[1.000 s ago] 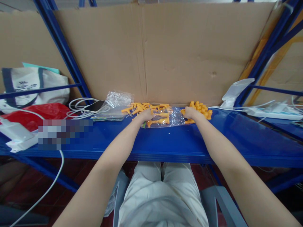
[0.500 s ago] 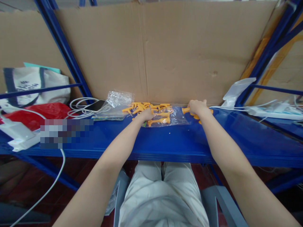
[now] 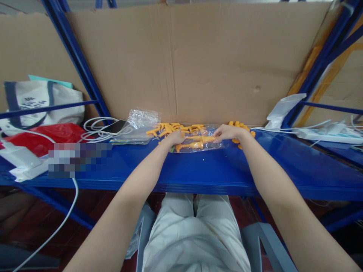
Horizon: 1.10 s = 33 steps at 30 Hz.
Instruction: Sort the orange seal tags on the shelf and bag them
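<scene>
Small orange plastic parts lie in two heaps on the blue shelf (image 3: 198,170): one heap (image 3: 167,129) at the left behind my left hand, another heap (image 3: 239,130) at the right behind my right hand. Between them a clear plastic bag (image 3: 211,144) lies flat with orange parts on it. My left hand (image 3: 176,136) is closed on the left end of a long orange part (image 3: 193,145). My right hand (image 3: 227,133) pinches an orange piece (image 3: 207,139) over the bag, its tip pointing toward the left hand.
A crumpled clear bag (image 3: 141,118), a phone (image 3: 115,126) and white cables (image 3: 93,130) lie to the left. Further left are a red bag (image 3: 42,136) and a tote bag (image 3: 39,102). A power strip (image 3: 326,135) sits at the right. Cardboard (image 3: 227,64) backs the shelf.
My right hand went back to the right heap, then came left over the clear bag holding an orange piece. My left hand stayed in place.
</scene>
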Available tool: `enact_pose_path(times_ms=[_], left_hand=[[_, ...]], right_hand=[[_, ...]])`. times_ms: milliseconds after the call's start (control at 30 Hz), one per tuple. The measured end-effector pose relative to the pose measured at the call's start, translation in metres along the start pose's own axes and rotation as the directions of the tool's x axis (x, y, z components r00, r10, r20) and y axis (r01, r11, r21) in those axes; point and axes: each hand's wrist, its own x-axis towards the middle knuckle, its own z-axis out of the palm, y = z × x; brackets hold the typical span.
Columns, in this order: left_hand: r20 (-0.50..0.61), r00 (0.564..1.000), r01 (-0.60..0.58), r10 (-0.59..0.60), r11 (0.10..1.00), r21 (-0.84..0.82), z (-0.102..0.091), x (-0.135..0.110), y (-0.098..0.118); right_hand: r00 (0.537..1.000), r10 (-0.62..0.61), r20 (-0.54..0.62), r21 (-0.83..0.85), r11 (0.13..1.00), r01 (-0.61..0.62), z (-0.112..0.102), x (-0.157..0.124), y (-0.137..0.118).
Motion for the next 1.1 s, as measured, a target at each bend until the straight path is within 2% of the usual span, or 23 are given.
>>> enact_pose_path(times_ms=[167, 300, 433, 700, 833, 933, 1100], left_hand=[[0.02, 0.999, 0.031, -0.031, 1.0, -0.003, -0.003, -0.003, 0.005], [0.003, 1.0, -0.012, 0.012, 0.999, -0.031, -0.006, -0.006, 0.007], [-0.011, 0.999, 0.039, -0.039, 0.999, -0.025, -0.007, -0.006, 0.009], [-0.031, 0.999, 0.023, -0.024, 0.999, -0.028, -0.008, -0.007, 0.007], [-0.021, 0.996, 0.087, -0.087, 0.996, 0.017, -0.009, -0.007, 0.007], [-0.03, 0.993, 0.117, -0.116, 0.993, 0.031, -0.008, -0.005, 0.007], [-0.057, 0.991, 0.121, -0.12, 0.993, 0.011, -0.006, -0.005, 0.006]], right_hand=[[1.0, 0.004, -0.017, 0.126, 0.992, -0.001, 0.007, 0.002, 0.005], [0.999, -0.023, 0.026, 0.103, 0.995, 0.02, 0.021, 0.014, 0.002], [0.999, -0.049, -0.002, 0.05, 0.998, 0.049, 0.029, 0.021, 0.0], [0.997, -0.03, 0.069, -0.026, 0.999, 0.032, 0.026, 0.016, -0.006], [0.999, 0.028, 0.033, -0.109, 0.994, -0.024, 0.024, 0.019, -0.001], [1.0, 0.025, 0.008, -0.162, 0.986, -0.024, 0.023, 0.021, 0.005], [0.999, 0.03, 0.029, -0.111, 0.993, -0.026, 0.023, 0.02, 0.006]])
